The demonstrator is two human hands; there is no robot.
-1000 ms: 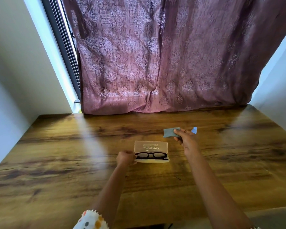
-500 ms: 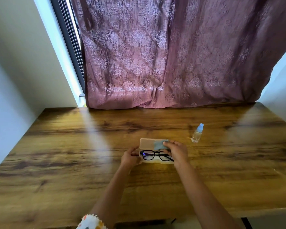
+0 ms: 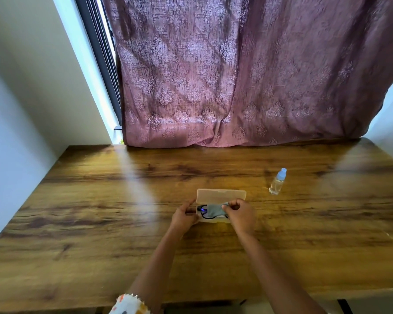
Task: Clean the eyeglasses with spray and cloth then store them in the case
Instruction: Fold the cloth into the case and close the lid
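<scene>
As right hand [image 3: 241,215] pinches cloth [image 3: 212,210], eyeglasses [image 3: 202,214] over case [image 3: 220,195]

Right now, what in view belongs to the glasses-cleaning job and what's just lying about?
Job:
- black eyeglasses
- grey cloth
- open case
- spray bottle

Not the job:
- wooden table
- mauve curtain
- window frame

Wooden table [image 3: 100,234] with dark grain and pale streaks of light. At its far edge, a mauve patterned curtain [image 3: 236,75] hanging to the tabletop. Left of that, a dark window frame [image 3: 98,53] and a pale wall [image 3: 32,87].
</scene>
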